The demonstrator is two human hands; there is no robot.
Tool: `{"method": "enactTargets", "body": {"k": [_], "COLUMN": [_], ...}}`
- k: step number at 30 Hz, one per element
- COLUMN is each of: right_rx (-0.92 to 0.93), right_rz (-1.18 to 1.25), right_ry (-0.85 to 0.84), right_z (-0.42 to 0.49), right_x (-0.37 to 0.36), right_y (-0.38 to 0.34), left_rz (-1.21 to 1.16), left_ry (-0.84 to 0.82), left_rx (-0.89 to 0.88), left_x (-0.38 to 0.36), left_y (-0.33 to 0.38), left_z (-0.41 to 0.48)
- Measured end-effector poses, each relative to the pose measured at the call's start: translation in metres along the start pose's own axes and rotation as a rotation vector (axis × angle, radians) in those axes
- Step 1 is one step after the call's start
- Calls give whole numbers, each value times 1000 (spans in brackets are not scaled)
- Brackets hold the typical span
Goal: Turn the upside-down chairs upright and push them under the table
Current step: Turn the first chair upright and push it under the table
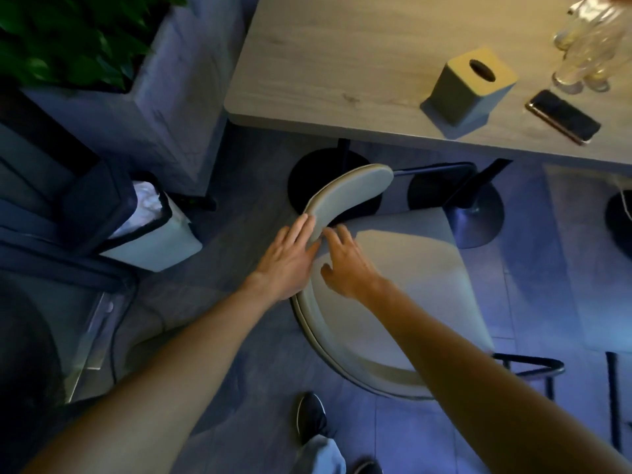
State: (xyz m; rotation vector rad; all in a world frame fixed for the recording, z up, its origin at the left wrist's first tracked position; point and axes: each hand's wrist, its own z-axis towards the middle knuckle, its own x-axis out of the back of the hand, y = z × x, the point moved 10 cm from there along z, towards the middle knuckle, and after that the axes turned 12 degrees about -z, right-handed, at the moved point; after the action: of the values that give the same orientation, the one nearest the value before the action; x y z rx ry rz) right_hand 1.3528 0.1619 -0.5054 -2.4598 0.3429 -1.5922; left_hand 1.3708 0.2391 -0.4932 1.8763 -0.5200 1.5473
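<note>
A grey cushioned chair stands upright on the floor in front of the wooden table, its seat facing up. Its curved backrest points toward the table's edge. My left hand lies flat against the outer side of the backrest's lower end, fingers spread. My right hand rests on the inner side, fingertips touching the backrest just above the seat. Neither hand is closed around the chair. Dark metal chair legs show at the lower right.
On the table sit a tissue box, a phone and glass cups. Round black table bases stand beneath it. A lined waste bin and a concrete planter stand to the left. My shoe is below.
</note>
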Motion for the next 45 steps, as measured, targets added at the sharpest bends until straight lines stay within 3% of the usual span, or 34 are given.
{"method": "enactTargets", "body": {"k": [4,8,14,25,33,45], "right_rx": [-105,-134,-132,31,111,224], "right_rz": [75,99,-89,-162,-310,-538], "right_ry": [-153,-261,-171,-225,-157,-52], "right_z": [-59,-113,-153,-211,-247,-243], "right_x": [-34,-79,-105,-138,-152,-146], "right_y": [-2,-9,-8,-26,-37,-56], "left_rz": [217,324,344,256,213,252], "left_ry": [-250,-325,-314,-318,-305,-346], "left_rx": [-256,-225,-198,38,227,299], "left_x": [-11,-23,-35,-56,-69,-85], "left_y": [23,42,61,77,93,86], "left_z": [-36,-59,-78,-173,-236,-255]}}
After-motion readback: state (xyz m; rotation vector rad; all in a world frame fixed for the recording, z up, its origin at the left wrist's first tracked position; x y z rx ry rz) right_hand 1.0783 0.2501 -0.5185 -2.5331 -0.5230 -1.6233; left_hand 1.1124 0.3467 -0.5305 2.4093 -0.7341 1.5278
